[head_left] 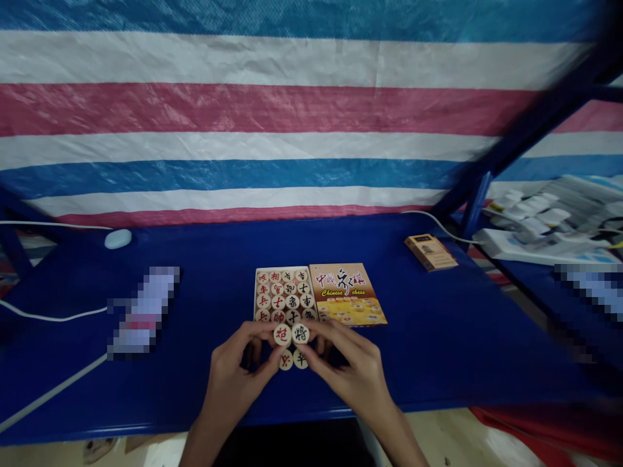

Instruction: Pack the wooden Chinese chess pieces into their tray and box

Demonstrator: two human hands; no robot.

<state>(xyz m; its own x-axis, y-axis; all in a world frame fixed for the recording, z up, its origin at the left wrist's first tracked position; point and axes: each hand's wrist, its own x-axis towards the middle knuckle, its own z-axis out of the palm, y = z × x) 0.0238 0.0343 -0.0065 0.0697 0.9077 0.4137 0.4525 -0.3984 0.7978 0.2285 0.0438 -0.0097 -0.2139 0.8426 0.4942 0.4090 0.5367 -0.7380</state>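
Note:
Between thumb and fingers, my left hand pinches a Chinese chess piece with a red character. My right hand grips a Chinese chess piece with a black character, side by side with the red one. Just below them, two more pieces, a red-marked piece and a black-marked piece, show between my hands. Behind my fingers is an open box with rows of red and black pieces; its near part is hidden. The printed "Chinese chess" lid lies against the box's right side.
All of this is on a blue table. A blurred-out phone-like object with a cable lies left, near a pale rounded object. At the right are a small brown box and a power strip. Striped sheeting hangs behind.

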